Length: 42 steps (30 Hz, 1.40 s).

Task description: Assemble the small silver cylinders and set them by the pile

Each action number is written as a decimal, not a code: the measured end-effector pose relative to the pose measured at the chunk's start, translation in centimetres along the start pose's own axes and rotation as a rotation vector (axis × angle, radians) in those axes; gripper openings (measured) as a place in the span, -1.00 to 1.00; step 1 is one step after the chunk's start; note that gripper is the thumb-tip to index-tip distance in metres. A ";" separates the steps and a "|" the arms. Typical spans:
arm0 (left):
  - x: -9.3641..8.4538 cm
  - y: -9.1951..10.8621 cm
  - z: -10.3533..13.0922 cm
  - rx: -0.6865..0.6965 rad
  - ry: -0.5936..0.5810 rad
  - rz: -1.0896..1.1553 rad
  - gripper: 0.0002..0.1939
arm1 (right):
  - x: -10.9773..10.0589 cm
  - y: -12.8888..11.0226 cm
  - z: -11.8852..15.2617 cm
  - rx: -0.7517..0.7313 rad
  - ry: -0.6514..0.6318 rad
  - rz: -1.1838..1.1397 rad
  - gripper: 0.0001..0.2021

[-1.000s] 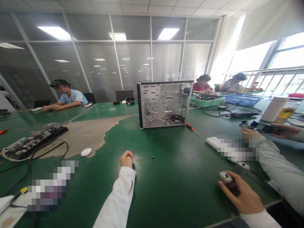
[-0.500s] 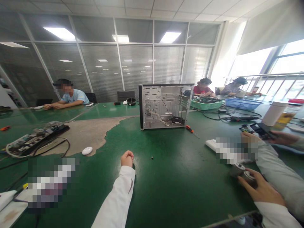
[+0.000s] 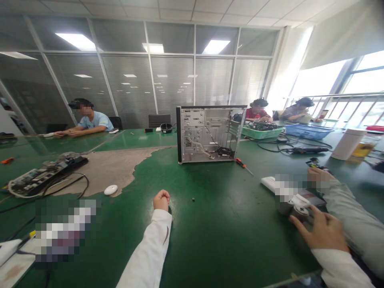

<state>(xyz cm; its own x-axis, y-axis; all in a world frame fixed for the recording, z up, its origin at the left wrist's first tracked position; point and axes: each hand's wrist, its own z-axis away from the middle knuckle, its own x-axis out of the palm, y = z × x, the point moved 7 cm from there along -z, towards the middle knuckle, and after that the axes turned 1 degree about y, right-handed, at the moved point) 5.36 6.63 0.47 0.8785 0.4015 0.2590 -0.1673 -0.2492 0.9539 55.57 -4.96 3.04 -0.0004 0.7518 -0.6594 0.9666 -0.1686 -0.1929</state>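
Note:
My left hand point(image 3: 161, 200) rests on the green table with its fingers curled into a fist; what is inside, if anything, is hidden. To its right lies a tiny metal piece point(image 3: 193, 199), perhaps a screw. At the right, my right hand point(image 3: 325, 232) has thumb and fingers around a grey thing with round ends point(image 3: 300, 214), slightly blurred. This thing is beside a white slab-like object point(image 3: 270, 183), partly blurred out. Beyond both hands stands an open computer case point(image 3: 210, 136), its side panel off and loose cables inside. A screwdriver point(image 3: 241, 162) lies by its lower right corner.
A co-worker's sleeve point(image 3: 351, 212) and hand point(image 3: 318, 175) reach in at right, near a small circuit board. Green point(image 3: 261, 134) and blue point(image 3: 309, 131) baskets, a white bottle point(image 3: 348, 144) and cables stand behind. A circuit-board assembly point(image 3: 45, 174) and white disc point(image 3: 111, 190) lie left.
My right hand has moved left and slightly up with the grey round-ended thing, closer to the white object. The co-worker's further hand has left view. My left hand stays put.

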 end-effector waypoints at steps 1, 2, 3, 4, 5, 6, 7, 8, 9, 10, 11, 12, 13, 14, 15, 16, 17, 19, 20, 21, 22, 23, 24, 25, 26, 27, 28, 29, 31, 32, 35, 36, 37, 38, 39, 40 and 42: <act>0.0 0.0 0.0 -0.002 0.003 0.001 -0.83 | -1.5 -1.1 0.2 -0.016 0.082 0.022 -0.44; 0.0 0.0 0.0 -0.004 0.005 0.002 -0.83 | -2.5 -2.5 0.4 -0.045 0.113 0.005 -0.48; 0.0 -0.1 0.0 -0.004 0.008 0.003 -0.83 | -3.1 -4.4 0.5 -0.111 0.090 -0.052 -0.55; 0.0 -0.1 0.0 -0.004 0.013 0.005 -0.84 | -3.2 -6.6 0.8 -0.207 0.010 -0.140 -0.62; 0.0 -0.1 -0.1 -0.003 0.014 0.008 -0.84 | -2.8 -9.2 1.1 -0.310 -0.103 -0.231 -0.68; 0.0 -0.1 -0.1 -0.003 0.016 0.011 -0.84 | -2.3 -11.8 1.5 -0.404 -0.231 -0.312 -0.72; 0.0 -0.2 -0.1 -0.004 0.017 0.015 -0.84 | -1.7 -14.4 2.0 -0.484 -0.333 -0.380 -0.74; 0.0 -0.2 -0.1 -0.006 0.017 0.020 -0.84 | -1.1 -16.9 2.5 -0.562 -0.408 -0.444 -0.74; 0.0 -0.2 -0.2 -0.009 0.016 0.026 -0.84 | -0.6 -19.2 2.7 -0.620 -0.455 -0.500 -0.73; -0.1 -0.2 -0.2 -0.012 0.016 0.032 -0.84 | 0.1 -21.4 3.0 -0.666 -0.497 -0.542 -0.72; -0.1 -0.2 -0.2 -0.014 0.017 0.038 -0.84 | 0.9 -23.3 3.1 -0.699 -0.536 -0.573 -0.71; -0.1 -0.2 -0.2 -0.014 0.018 0.043 -0.84 | 1.8 -25.1 3.2 -0.724 -0.572 -0.592 -0.68; -0.2 -0.1 -0.2 -0.013 0.019 0.048 -0.84 | 2.8 -26.8 3.3 -0.745 -0.605 -0.598 -0.66; -0.2 -0.1 -0.2 -0.011 0.020 0.052 -0.84 | 3.7 -28.2 3.2 -0.761 -0.619 -0.594 -0.64; -0.2 -0.1 -0.1 -0.009 0.021 0.055 -0.84 | 4.6 -29.5 3.1 -0.767 -0.615 -0.581 -0.62; -0.2 0.0 -0.1 -0.008 0.021 0.058 -0.84 | 5.4 -30.6 3.0 -0.770 -0.602 -0.564 -0.62; -0.1 0.0 -0.1 -0.009 0.020 0.059 -0.84 | 6.2 -31.5 2.8 -0.769 -0.582 -0.547 -0.64; -0.1 0.0 0.0 -0.013 0.019 0.061 -0.84 | 7.4 -32.9 2.6 -0.770 -0.551 -0.524 -0.72; -0.1 -0.1 0.0 -0.014 0.020 0.061 -0.84 | 7.9 -33.3 2.6 -0.772 -0.540 -0.519 -0.74; -0.1 -0.1 0.0 -0.016 0.022 0.062 -0.84 | 8.2 -33.5 2.6 -0.777 -0.531 -0.515 -0.76; -0.1 -0.1 -0.1 -0.019 0.024 0.063 -0.84 | 8.3 -33.5 2.7 -0.782 -0.521 -0.510 -0.77; -0.1 -0.2 -0.1 -0.022 0.026 0.066 -0.85 | 8.4 -33.3 2.8 -0.786 -0.507 -0.504 -0.77; -0.2 -0.2 -0.1 -0.025 0.028 0.069 -0.85 | 8.3 -32.8 2.9 -0.792 -0.495 -0.498 -0.77; -0.2 -0.2 -0.1 -0.029 0.029 0.072 -0.85 | 8.0 -32.2 3.1 -0.800 -0.484 -0.492 -0.77; -0.2 -0.3 -0.1 -0.032 0.028 0.076 -0.85 | 7.7 -31.3 3.3 -0.805 -0.475 -0.485 -0.77; -0.2 -0.3 -0.1 -0.035 0.027 0.080 -0.85 | 7.4 -30.2 3.4 -0.810 -0.469 -0.472 -0.77; -0.2 -0.3 -0.2 -0.038 0.025 0.083 -0.85 | 7.0 -28.9 3.5 -0.812 -0.464 -0.452 -0.76; -0.2 -0.4 -0.2 -0.040 0.022 0.086 -0.85 | 6.7 -27.3 3.4 -0.807 -0.456 -0.423 -0.76; -0.2 -0.4 -0.2 -0.043 0.017 0.090 -0.85 | 5.8 -23.3 2.7 -0.776 -0.414 -0.354 -0.75; -0.2 -0.5 -0.1 -0.045 0.015 0.091 -0.85 | 5.2 -20.9 2.0 -0.735 -0.374 -0.333 -0.75; -0.2 -0.7 -0.1 -0.049 0.011 0.090 -0.84 | 2.7 -12.8 -0.7 -0.518 -0.181 -0.260 -0.75; -0.1 -0.8 -0.1 -0.049 0.010 0.088 -0.84 | 1.8 -10.2 -1.6 -0.437 -0.118 -0.207 -0.74; -0.1 -0.9 -0.2 -0.050 0.009 0.087 -0.83 | 1.0 -7.7 -2.4 -0.363 -0.062 -0.134 -0.73; -0.1 -0.9 -0.2 -0.050 0.007 0.085 -0.83 | 0.4 -5.4 -3.0 -0.299 -0.026 -0.058 -0.71; -0.1 -1.0 -0.2 -0.050 0.006 0.085 -0.83 | 0.0 -3.6 -3.4 -0.252 -0.022 0.010 -0.69; 0.0 -1.0 -0.2 -0.049 0.005 0.085 -0.83 | -0.1 -2.0 -3.7 -0.219 -0.040 0.061 -0.67; -0.1 -1.0 -0.2 -0.049 0.007 0.087 -0.84 | 0.5 0.4 -4.0 -0.174 -0.097 0.119 -0.68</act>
<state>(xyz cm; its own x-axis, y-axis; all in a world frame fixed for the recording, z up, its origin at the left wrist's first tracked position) 5.37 7.08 -0.50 0.8567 0.3859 0.3423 -0.2648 -0.2406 0.9338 56.99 -2.13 5.52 0.0999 0.6670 -0.7383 0.9909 -0.1340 0.0129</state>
